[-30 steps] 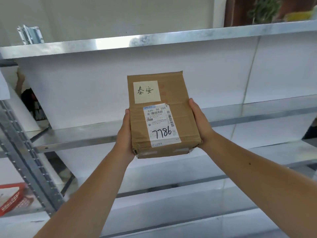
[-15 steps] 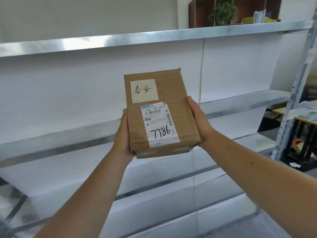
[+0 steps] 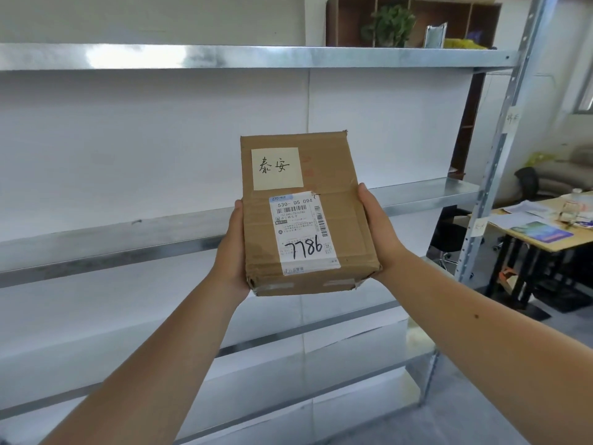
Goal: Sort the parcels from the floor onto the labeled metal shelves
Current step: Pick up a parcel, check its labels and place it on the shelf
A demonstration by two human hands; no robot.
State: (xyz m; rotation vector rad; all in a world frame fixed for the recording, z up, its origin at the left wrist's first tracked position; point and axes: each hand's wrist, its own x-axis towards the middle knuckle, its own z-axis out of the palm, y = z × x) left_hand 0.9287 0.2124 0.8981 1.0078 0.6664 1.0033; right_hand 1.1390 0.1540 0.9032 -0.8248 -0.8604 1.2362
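A brown cardboard parcel (image 3: 343, 220) is held up in front of me at chest height, with a yellow handwritten note and a white shipping label marked 7786 on top. My left hand (image 3: 232, 248) grips its left side and my right hand (image 3: 377, 229) grips its right side. Behind it run the metal shelves (image 3: 128, 232), backed by white board. A small paper label (image 3: 512, 118) hangs on the right upright (image 3: 500, 149) of the rack; its writing is too small to read.
A top shelf (image 3: 256, 56) spans the view, and lower shelves (image 3: 321, 354) sit below the parcel. Right of the rack stands a wooden desk (image 3: 545, 242) with papers and a black chair (image 3: 526, 184). A brown cabinet with a plant (image 3: 391, 24) is behind.
My view has swung to the right along the rack, bringing its right upright, the desk and the cabinet into sight. The parcel stays in both hands at the same height.
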